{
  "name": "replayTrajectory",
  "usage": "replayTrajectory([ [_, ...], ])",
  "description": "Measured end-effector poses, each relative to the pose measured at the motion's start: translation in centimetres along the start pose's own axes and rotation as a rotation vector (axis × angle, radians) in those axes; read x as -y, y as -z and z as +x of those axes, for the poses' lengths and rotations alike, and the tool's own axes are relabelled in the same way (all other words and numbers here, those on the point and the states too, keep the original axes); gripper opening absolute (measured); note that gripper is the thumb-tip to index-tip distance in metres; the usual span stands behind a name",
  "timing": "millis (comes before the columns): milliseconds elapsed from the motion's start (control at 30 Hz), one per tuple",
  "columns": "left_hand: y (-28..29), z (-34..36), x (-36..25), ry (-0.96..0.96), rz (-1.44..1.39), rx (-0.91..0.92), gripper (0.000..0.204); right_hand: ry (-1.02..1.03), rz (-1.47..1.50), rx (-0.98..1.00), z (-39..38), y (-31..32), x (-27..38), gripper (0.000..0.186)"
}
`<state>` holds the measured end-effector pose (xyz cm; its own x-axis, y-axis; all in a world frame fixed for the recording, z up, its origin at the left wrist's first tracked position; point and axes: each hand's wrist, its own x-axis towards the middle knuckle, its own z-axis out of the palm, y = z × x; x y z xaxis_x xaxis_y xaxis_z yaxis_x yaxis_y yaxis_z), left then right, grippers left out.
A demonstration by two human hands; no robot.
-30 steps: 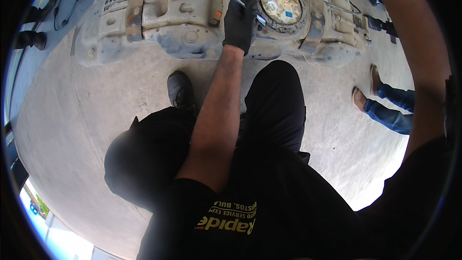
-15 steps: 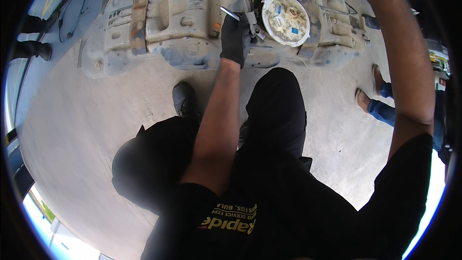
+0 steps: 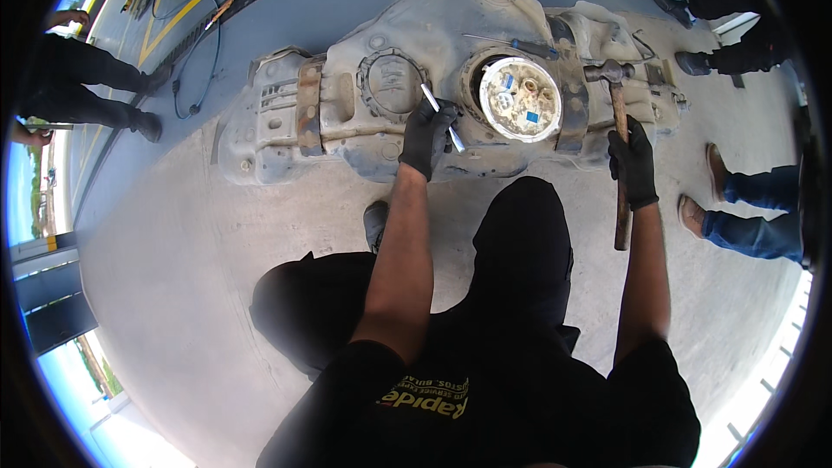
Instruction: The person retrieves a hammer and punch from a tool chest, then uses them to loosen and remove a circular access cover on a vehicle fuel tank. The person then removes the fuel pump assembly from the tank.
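In the head view, I have the round cover (image 3: 520, 100) as my landmark: it lies between my two gloved hands, in the upper face of the tank (image 3: 485, 17), with a dark gap along its left edge. Left of it, in my left hand (image 3: 427, 134), is the rod (image 3: 430, 97), set at a slant; right of it, in my right hand (image 3: 637, 165), is the hammer (image 3: 620, 104), its head reaching away from me and its butt end towards me. The cover is a flat disc with a white rim, its face stained yellowish-brown and marked with small blue patches. Around it the tank is dusty grey, moulded into ribs and hollows, and a rusty strap (image 3: 309, 104) crosses it well to the cover's left. The rod is slim, shiny and metallic; the hammer has a dark, worn head on a brown wooden handle. Just beyond the cover lies a screwdriver (image 3: 533, 48) with a blue handle. My left fingers are curled round the rod's middle, and I cannot tell whether its lower end touches the tank. My right fingers are wrapped about the hammer's handle below the head.
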<state>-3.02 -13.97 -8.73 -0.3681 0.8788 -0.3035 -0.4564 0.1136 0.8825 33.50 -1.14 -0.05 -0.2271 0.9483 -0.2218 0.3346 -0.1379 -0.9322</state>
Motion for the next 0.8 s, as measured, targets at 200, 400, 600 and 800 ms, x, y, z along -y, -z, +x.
replayTrajectory([
  [200, 4.7, 0.7, -12.5, -0.066, 0.268, -0.15, 0.012, -0.203, 0.081, -0.31, -8.7, 5.9, -11.3, 0.033],
  [400, 7.5, 3.2, -25.9, -0.156, 0.727, -0.189, 0.014, -0.474, 0.061, -0.504, -16.4, 6.3, -22.1, 0.023],
  [600, 4.7, -0.4, -25.4, -0.139, 0.907, 0.036, 0.007, -0.683, -0.007, -0.307, -20.9, 5.0, -30.6, 0.009],
  [800, -5.7, -5.6, -18.3, -0.466, 0.681, 0.098, 0.013, -0.579, -0.755, -0.116, -23.6, 4.1, -40.1, 0.029],
])
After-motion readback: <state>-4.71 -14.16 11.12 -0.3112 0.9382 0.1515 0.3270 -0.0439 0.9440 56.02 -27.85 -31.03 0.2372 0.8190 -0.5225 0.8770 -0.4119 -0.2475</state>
